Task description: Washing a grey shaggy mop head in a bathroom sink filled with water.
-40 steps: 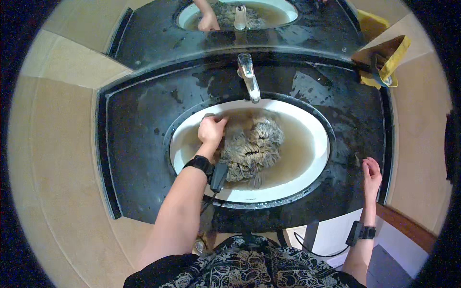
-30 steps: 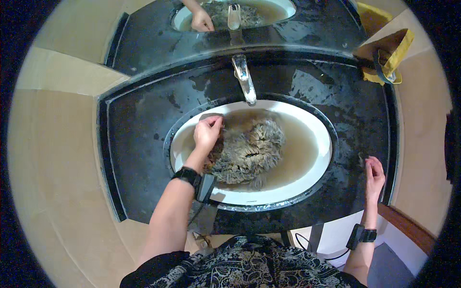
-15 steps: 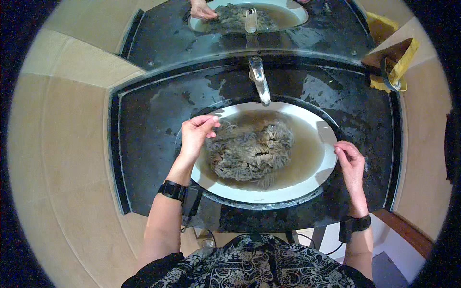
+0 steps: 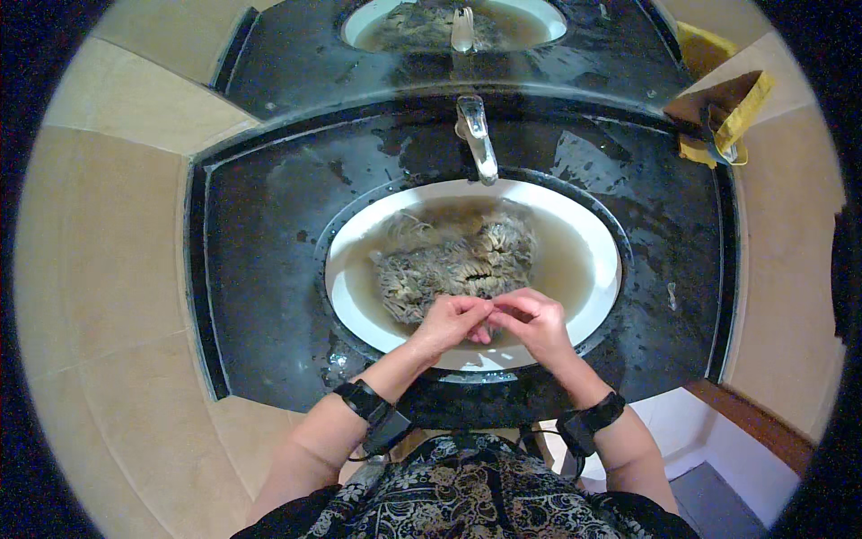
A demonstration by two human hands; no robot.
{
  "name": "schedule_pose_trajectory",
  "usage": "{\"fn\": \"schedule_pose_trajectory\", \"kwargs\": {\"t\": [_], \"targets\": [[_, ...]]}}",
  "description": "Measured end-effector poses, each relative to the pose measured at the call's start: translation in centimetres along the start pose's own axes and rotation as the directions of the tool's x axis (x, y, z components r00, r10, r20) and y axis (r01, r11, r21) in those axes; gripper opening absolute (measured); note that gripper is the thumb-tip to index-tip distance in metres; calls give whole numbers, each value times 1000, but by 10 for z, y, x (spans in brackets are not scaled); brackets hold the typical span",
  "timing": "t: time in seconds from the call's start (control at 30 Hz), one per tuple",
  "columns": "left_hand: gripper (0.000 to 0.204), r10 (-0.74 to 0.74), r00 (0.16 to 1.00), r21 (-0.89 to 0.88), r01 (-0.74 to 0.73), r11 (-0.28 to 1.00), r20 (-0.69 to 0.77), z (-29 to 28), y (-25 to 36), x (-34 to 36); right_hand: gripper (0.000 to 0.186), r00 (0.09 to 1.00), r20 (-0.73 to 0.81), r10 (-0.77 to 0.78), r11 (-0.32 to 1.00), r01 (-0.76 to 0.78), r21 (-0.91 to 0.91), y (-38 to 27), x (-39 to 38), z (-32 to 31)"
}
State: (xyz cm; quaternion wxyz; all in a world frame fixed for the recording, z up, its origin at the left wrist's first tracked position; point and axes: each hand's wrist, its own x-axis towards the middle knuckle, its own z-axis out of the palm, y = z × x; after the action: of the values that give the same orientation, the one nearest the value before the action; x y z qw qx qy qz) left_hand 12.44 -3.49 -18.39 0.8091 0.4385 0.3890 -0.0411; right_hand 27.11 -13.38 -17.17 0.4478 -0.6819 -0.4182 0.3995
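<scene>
A grey, stringy mop head lies soaking in murky brown water in the white oval sink. My left hand and my right hand meet above the near side of the sink, just in front of the mop head. Their fingertips are pinched together and touch or nearly touch each other. Whatever they pinch, if anything, is too small to make out. Over the far rim hangs the spout of a chrome faucet.
Around the sink runs a wet black countertop with water spots. At the far right a yellow and brown holder is against the tiled wall. A mirror behind the faucet reflects the sink. Black bands circle both my wrists.
My hands have come together from opposite sides of the sink, the left moving right and nearer, the right moving left. The mop head stays in the water.
</scene>
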Motion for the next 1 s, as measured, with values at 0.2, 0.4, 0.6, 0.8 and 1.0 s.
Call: {"fn": "schedule_pose_trajectory", "kwargs": {"t": [0.2, 0.4, 0.6, 0.8, 1.0], "targets": [[29, -6, 998, -139, 16, 990, 69, 16, -1, -6, 11, 996, -75, 45, 989, -34, 143, 22, -10, -13], [29, 206, 975, 141, -194, 971, -78, 7, 2, -5, 28, 867, 129, 482, 559, -417, 717, 6, -7, -38], [27, 624, 760, 624, -401, 670, -182, 29, 27, -8, 53, 884, 287, 369, 350, -419, 838, -7, -11, -36], [16, 844, 536, 854, -434, 286, -10, 25, 27, 2, 60, 877, 387, 284, 309, -466, 829, -17, -12, -26], [10, 880, 474, 805, -536, 255, 36, 24, 29, 2, 55, 868, 411, 278, 413, -494, 765, -26, -12, -35]]}}
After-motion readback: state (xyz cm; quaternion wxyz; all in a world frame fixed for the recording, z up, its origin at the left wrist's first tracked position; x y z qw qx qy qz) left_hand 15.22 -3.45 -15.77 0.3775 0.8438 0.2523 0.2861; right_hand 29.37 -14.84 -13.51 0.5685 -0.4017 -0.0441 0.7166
